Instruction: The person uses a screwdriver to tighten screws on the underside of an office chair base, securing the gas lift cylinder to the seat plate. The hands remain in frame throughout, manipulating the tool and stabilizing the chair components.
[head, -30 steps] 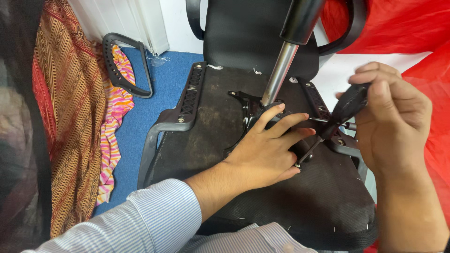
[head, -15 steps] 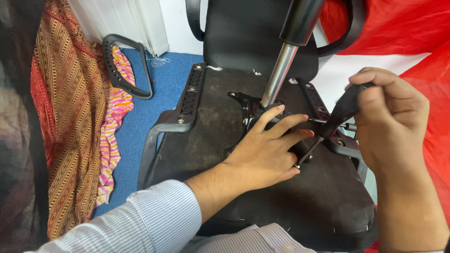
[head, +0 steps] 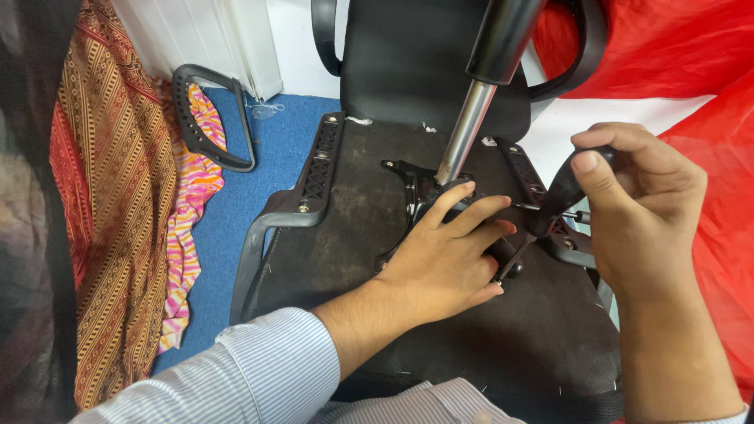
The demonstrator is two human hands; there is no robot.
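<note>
Overturned office chair: matte black seat underside (head: 353,228), dusty and scuffed, with a ribbed plastic armrest (head: 310,177) and a polished steel gas cylinder (head: 465,133) rising from the central metal mechanism (head: 416,188). Left hand (head: 444,259) lies flat, fingers spread on the mechanism; right hand (head: 640,208), grip pinching a black lever paddle (head: 559,196) at the seat's right edge. A loose armrest (head: 206,118) lies on blue carpet (head: 236,212) beside striped cloth (head: 102,204); red fabric (head: 699,102) at right.

Under the spread fingers (head: 471,216) of the left hand lies the matt black, dusty underside of an upturned office chair seat (head: 345,228), with a black metal mechanism plate (head: 408,177) just beyond them. Above the fingers rises a shiny silver gas cylinder (head: 465,133) with a black upper sleeve. The right fingers (head: 585,169) close on a black lever handle (head: 561,192). Left of the fingers — blue carpet floor (head: 228,212), an orange-brown patterned cloth (head: 118,228), a pink-and-orange striped cloth (head: 188,235). Right — red glossy fabric (head: 707,71). The sleeve (head: 259,373) is white with fine blue stripes.
</note>
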